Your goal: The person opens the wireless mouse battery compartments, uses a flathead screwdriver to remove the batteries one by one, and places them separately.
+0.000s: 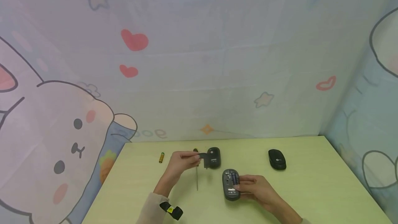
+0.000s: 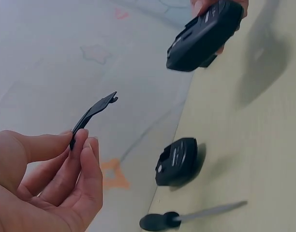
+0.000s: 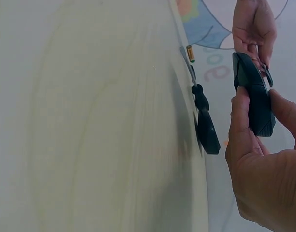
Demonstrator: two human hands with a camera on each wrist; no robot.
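My left hand (image 1: 181, 164) pinches a thin dark battery cover (image 2: 94, 111) between thumb and fingertips, raised above the table. In the left wrist view the cover is slightly bent, with a small hook at its tip. With its thumb and fingers, my right hand (image 1: 258, 190) grips a dark computer mouse (image 1: 230, 186) by the sides. The underside of this mouse faces up, and its battery compartment is uncovered. A dark cylinder (image 1: 234, 178), apparently a battery, lies inside. The cover and the held mouse are apart from each other.
A second dark mouse (image 1: 214, 157) lies on the pale yellow table (image 1: 311, 189) behind the hands. Beside it is a screwdriver (image 1: 197, 179). Farther left stands or lies a small battery (image 1: 161, 157). A black mouse (image 1: 277, 159) rests at right. A patterned cloth (image 1: 192, 44) hangs behind.
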